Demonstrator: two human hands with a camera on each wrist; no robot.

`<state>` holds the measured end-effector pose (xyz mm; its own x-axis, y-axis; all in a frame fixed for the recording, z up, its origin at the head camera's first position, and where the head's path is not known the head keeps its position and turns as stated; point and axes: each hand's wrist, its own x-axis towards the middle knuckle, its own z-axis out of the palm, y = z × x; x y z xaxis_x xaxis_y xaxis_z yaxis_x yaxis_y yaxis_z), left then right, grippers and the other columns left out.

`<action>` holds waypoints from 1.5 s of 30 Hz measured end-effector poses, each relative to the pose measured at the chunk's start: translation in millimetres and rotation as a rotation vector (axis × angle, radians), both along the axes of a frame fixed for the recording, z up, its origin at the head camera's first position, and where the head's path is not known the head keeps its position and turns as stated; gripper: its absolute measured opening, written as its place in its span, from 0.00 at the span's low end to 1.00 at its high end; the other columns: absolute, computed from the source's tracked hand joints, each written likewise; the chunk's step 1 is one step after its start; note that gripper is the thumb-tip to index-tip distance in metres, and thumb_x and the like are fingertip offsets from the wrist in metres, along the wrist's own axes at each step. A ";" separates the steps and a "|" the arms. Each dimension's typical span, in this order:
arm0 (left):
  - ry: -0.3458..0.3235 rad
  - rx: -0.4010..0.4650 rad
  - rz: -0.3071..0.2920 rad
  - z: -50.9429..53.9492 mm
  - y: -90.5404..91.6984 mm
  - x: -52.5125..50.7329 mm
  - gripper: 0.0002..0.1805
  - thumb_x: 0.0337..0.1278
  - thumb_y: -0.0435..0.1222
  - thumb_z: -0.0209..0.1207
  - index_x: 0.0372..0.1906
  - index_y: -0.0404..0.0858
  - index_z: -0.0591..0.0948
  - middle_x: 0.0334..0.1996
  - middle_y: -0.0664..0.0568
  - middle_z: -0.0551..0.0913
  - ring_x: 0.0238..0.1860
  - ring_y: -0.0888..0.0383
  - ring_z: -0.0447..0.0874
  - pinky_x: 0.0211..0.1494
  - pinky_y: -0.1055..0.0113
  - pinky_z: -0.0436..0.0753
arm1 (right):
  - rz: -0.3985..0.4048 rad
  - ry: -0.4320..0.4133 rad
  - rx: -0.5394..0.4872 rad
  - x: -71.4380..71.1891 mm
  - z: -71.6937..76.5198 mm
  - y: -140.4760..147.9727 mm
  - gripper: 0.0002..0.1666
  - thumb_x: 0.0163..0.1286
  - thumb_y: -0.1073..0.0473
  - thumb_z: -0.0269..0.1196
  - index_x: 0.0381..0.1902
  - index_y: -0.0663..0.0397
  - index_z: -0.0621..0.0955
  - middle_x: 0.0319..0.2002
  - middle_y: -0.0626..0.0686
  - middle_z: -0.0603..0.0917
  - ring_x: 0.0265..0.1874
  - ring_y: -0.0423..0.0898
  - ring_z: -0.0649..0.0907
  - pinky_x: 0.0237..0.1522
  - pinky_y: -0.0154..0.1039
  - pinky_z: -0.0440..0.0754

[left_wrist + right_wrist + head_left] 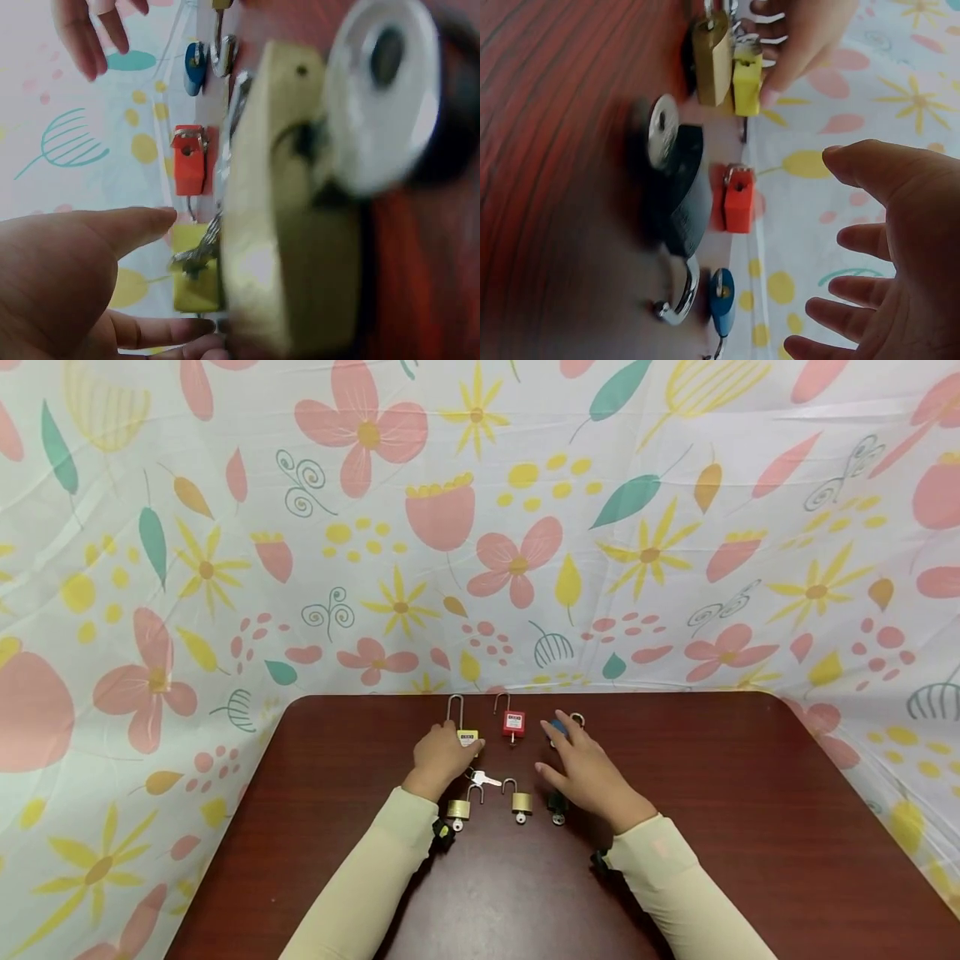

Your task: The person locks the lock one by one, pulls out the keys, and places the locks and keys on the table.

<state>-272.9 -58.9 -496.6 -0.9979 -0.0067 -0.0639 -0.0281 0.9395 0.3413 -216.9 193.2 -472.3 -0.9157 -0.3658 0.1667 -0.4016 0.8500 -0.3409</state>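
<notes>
My left hand [438,758] is at the yellow padlock [467,737], whose long shackle points to the back. In the left wrist view, thumb and fingers lie on either side of its yellow body [196,289], with narrow gaps showing. My right hand [596,777] hovers with fingers spread, holding nothing. Under and beside it are a blue padlock [558,729], partly covered, and a black padlock [557,804]. Between the hands sits a red padlock [513,723], its shackle swung open and a key in its bottom.
Nearer me are two brass padlocks, a left one [459,810] and a right one [521,802], both with open shackles and keys inserted. Silver keys [486,779] lie behind them. The brown table [337,827] ends at a flower-patterned cloth [480,527].
</notes>
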 end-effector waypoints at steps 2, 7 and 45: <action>-0.019 0.006 0.016 -0.3 3.4 -0.4 0.46 0.62 0.65 0.57 0.70 0.32 0.70 0.58 0.37 0.81 0.53 0.41 0.85 0.51 0.47 0.84 | 0.009 0.001 -0.002 1.4 1.4 -1.9 0.45 0.73 0.43 0.62 0.79 0.54 0.60 0.79 0.65 0.53 0.75 0.67 0.64 0.69 0.67 0.67; -0.013 0.016 0.052 -1.4 7.9 -1.7 0.41 0.62 0.60 0.59 0.68 0.32 0.73 0.51 0.40 0.86 0.46 0.43 0.87 0.46 0.48 0.85 | 0.031 0.017 -0.012 3.3 2.8 -6.8 0.44 0.73 0.44 0.62 0.78 0.54 0.61 0.79 0.65 0.54 0.74 0.66 0.65 0.68 0.66 0.69; 0.288 0.222 -0.127 48.6 16.3 53.3 0.19 0.60 0.50 0.62 0.41 0.37 0.77 0.31 0.51 0.76 0.23 0.58 0.73 0.25 0.65 0.72 | 0.029 -0.126 -0.320 -10.5 8.9 -25.7 0.43 0.76 0.34 0.53 0.80 0.45 0.58 0.73 0.57 0.70 0.69 0.57 0.74 0.66 0.62 0.73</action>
